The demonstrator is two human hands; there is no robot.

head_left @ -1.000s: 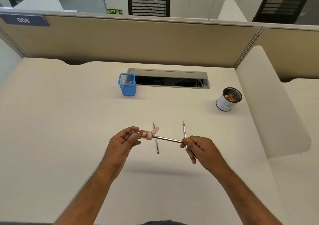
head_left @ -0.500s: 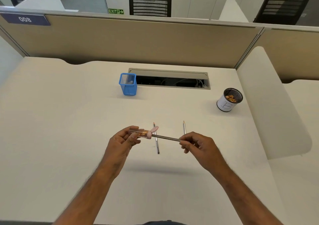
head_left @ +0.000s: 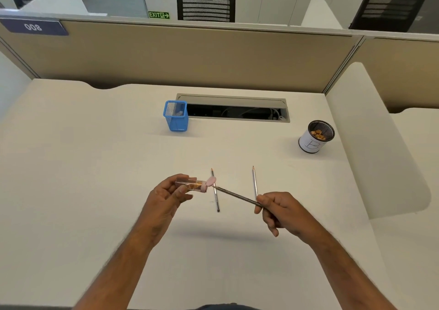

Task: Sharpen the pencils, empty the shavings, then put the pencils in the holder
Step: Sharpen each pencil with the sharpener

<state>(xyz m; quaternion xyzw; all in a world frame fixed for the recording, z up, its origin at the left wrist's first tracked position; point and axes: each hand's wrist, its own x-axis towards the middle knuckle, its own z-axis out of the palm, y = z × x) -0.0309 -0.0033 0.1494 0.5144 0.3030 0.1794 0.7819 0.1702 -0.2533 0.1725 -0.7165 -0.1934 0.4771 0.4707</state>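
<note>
Wide cream table (head_left: 95, 167), bare but for a few things. Blue square mesh holder (head_left: 176, 116) at the back, well apart from the white round cup (head_left: 314, 136) with shavings inside at far right. Left hand (head_left: 166, 198) closed around a clear tube-shaped sharpener with a pink cap (head_left: 196, 184), shavings inside. Right hand (head_left: 279, 211) pinching the rear of a dark pencil (head_left: 235, 195), tip at the sharpener's mouth. Two more grey pencils lying on the table: one (head_left: 215, 192) under the sharpener, another (head_left: 254, 182) just beside the right hand. Best done keeping pencil and sharpener in line, turning with light, even pressure.
</note>
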